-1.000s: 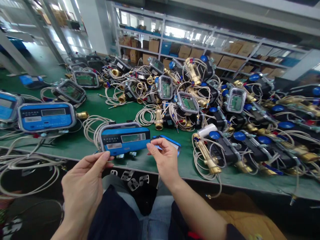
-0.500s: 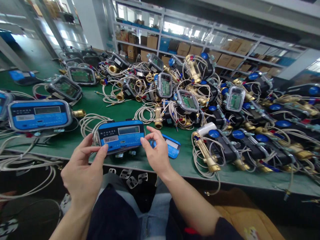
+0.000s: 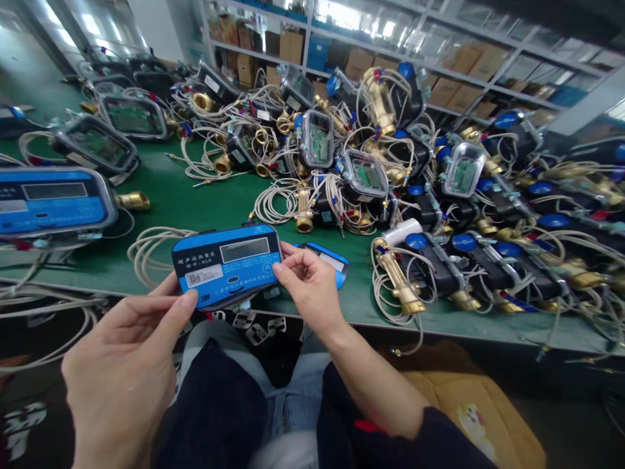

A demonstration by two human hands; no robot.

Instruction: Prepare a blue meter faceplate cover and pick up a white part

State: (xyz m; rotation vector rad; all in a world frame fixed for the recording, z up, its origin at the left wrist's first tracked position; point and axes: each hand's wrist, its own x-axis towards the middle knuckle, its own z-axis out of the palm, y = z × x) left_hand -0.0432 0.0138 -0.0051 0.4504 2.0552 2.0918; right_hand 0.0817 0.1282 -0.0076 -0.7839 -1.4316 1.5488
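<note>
A blue meter unit [image 3: 227, 264] with a small display window and a white label sits at the near edge of the green table [image 3: 190, 195]. My left hand [image 3: 124, 371] grips its left end, thumb on the lower left corner. At its right end, my right hand [image 3: 307, 286] pinches the edge with fingertips. A loose blue faceplate [image 3: 332, 260] lies flat on the table just behind my right hand.
A second blue meter [image 3: 51, 202] with a brass fitting lies at the left. Behind is a large heap of meter bodies, clear-lidded units [image 3: 364, 176], brass pipes [image 3: 398, 283] and coiled white cables [image 3: 151, 247]. Shelves with cardboard boxes [image 3: 293, 45] line the back wall.
Both hands closed on the blue meter unit and drew it nearer the table's front edge, lifting it slightly. The view dropped and shifted, so the table contents appear higher and more to the left.
</note>
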